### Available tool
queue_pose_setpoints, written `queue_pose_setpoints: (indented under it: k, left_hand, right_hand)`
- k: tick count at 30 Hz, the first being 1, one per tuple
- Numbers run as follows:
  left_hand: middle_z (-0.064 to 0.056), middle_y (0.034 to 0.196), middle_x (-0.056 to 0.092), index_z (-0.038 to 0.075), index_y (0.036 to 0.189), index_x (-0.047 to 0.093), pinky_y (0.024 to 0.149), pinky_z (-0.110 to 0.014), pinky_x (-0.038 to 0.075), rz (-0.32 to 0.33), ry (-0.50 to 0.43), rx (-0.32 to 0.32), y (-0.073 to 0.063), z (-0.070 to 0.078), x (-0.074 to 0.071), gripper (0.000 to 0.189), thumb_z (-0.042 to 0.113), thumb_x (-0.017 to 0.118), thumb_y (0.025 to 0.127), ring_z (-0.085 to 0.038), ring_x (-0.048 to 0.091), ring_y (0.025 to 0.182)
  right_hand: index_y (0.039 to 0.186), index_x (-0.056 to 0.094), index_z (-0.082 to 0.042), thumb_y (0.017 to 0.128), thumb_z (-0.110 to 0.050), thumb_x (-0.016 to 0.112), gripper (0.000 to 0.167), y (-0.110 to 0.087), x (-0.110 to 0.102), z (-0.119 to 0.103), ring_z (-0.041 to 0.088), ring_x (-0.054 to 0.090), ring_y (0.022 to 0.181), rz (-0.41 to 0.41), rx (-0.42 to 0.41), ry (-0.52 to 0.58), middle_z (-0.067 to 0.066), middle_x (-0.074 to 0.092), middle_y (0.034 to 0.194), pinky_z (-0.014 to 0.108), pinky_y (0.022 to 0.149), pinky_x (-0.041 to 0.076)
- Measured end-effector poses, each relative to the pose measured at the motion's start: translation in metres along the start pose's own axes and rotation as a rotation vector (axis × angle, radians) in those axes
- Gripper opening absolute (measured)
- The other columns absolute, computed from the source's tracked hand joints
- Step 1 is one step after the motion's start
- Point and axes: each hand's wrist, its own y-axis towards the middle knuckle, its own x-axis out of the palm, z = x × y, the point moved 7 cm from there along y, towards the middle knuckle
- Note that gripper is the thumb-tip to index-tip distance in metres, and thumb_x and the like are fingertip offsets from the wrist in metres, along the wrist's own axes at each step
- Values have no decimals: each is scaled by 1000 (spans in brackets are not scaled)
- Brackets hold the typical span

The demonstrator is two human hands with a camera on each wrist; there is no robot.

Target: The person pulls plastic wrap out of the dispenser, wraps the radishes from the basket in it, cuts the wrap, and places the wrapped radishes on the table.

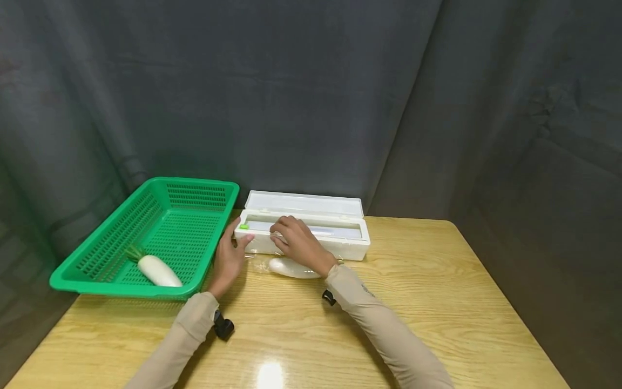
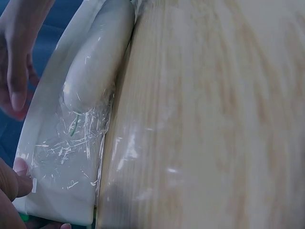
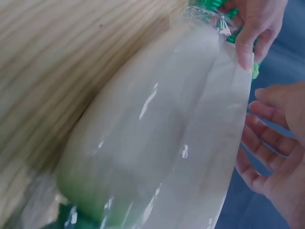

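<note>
A white cling film box [image 1: 352, 249] lies lengthwise with its lid [image 1: 303, 203] raised at the back and a green slide cutter [image 1: 244, 227] near its left end. My left hand [image 1: 228, 263] grips that left end, thumb on the front wall. Over the box's opening my right hand [image 1: 303, 246] hovers with loosely bent fingers; in the right wrist view those fingers [image 3: 267, 138] are spread and hold nothing. A white radish [image 1: 286, 267] covered in clear film [image 2: 71, 148] lies along the box's front, partly hidden by my right wrist in the head view.
To the left stands a green perforated basket [image 1: 126, 292] holding another white radish [image 1: 157, 271] with cut green stems. The wooden table [image 1: 413, 302] extends to the right and front. A dark grey curtain [image 1: 291, 97] hangs behind.
</note>
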Motion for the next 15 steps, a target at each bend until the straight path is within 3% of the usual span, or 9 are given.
queue_pose_setpoints:
  k: [4,15]
  left_hand:
    - [-23,161,42,-1,159,37,114,-54,38,-12,-12,8,1,-1,0,63,15,64,105,-38,43,145]
    - [-25,158,45,-2,156,42,118,-53,35,10,-9,19,3,-3,-2,60,10,66,103,-38,42,147]
  right_hand:
    - [107,76,-6,101,-13,70,11,13,7,-2,22,66,96,-24,13,17,6,71,106,35,84,56]
    - [122,72,0,104,-14,66,23,41,29,-9,25,70,100,-58,74,107,11,71,108,39,87,58]
